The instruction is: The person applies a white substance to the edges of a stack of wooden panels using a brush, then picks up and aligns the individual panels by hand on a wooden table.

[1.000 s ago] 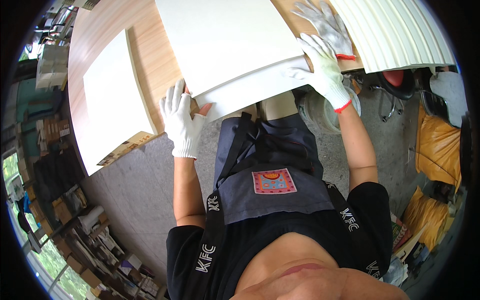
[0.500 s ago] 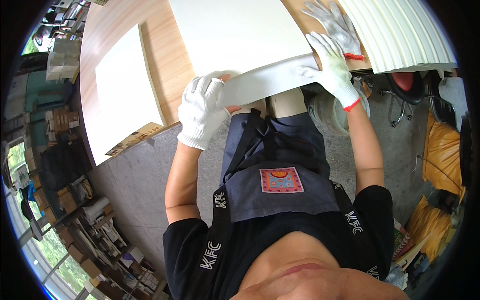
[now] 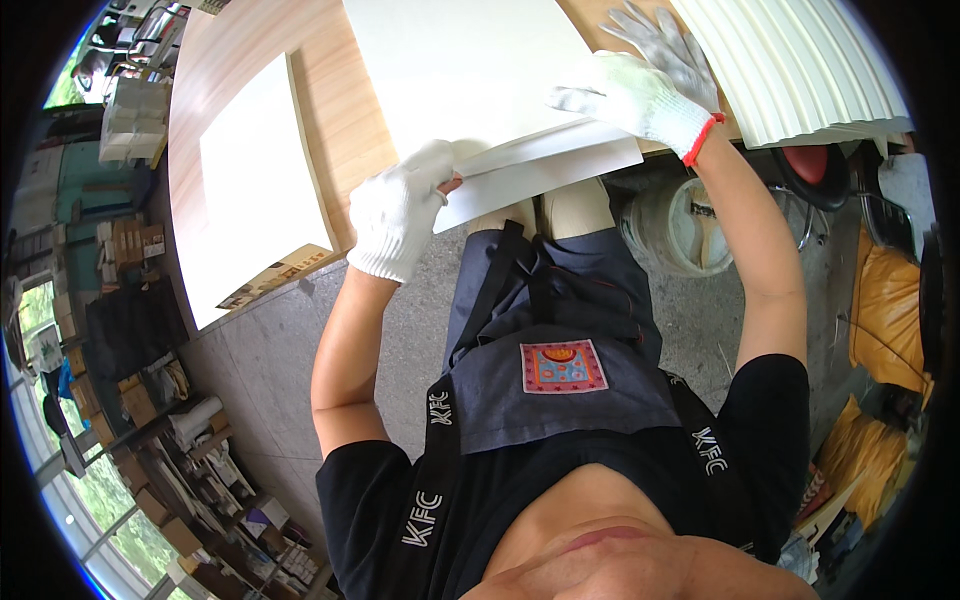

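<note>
A large white sheet lies on the wooden table, and a pale strip along its near side juts past the table's front edge above my knees. My left hand, in a white knit glove with bare fingertips poking through, is closed on the sheet's near left corner. At the near right, my right hand, gloved in white with a red cuff, lies across the sheet's edge with its fingers stretched out to the left. Part of that edge is hidden under the palm.
A spare pair of greyish gloves lies beyond my right hand. Stacked white corrugated pieces stand at the far right, and a white-topped stack at the left. Below the table edge sits a clear round bucket.
My right hand has swung inward to the left, from the strip's right end onto the sheet's edge. My left hand has shifted slightly left, still holding the corner.
</note>
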A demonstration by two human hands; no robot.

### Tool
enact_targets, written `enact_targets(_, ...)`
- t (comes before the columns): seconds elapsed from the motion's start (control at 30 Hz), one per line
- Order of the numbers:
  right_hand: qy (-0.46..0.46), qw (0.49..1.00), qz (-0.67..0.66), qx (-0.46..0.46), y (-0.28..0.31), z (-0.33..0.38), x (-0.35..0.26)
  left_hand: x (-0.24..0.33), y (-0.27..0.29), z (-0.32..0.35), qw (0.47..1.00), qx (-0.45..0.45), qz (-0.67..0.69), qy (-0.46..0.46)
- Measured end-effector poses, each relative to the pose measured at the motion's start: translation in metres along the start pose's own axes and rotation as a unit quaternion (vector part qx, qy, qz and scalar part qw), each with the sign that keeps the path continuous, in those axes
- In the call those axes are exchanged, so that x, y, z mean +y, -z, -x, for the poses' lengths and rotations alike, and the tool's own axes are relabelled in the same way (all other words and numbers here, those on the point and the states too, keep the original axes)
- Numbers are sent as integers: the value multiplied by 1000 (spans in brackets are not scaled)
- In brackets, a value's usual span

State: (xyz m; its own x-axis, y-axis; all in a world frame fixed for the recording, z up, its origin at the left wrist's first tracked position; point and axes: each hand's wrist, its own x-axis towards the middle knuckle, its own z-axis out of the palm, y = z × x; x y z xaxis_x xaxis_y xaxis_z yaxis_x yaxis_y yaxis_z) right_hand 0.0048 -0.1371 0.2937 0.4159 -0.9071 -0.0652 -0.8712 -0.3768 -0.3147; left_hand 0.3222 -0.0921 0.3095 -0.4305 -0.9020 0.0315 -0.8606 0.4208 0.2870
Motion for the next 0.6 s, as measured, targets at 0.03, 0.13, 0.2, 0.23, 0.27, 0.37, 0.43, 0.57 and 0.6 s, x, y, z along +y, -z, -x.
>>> enact_targets(0.03, 12, 1000, -15, 12, -1, -2, 2, -1, 1, -2, 1000, 5, 24, 9)
enact_targets(0.13, 67, 995, -64, 37, 1, -7, 1, -7, 3, -10, 1000, 9, 26, -4)
enact_targets(0.2, 65, 994, -85, 31, 7, -11, -3, -14, 1, -19, 997, 19, 79, 4)
enact_targets(0.23, 41, 995, -89, 20, 12, -14, -5, -18, 1, -24, 994, 17, 109, 21)
enact_targets(0.27, -4, 995, -93, -26, 16, -17, -6, -22, 1, -29, 992, -1, 128, 21)
enact_targets(0.37, -64, 988, -32, -140, 28, -24, -5, -32, -1, -41, 981, -59, 167, 77)
enact_targets(0.43, -43, 994, 2, -102, 27, -27, 0, -36, -3, -44, 984, -56, 153, 66)
enact_targets(0.57, -9, 997, -68, -41, 9, -34, 12, -35, -5, -47, 989, -27, 137, 40)
enact_targets(0.6, -12, 995, -91, -41, 4, -35, 16, -33, -6, -48, 991, -22, 124, 36)
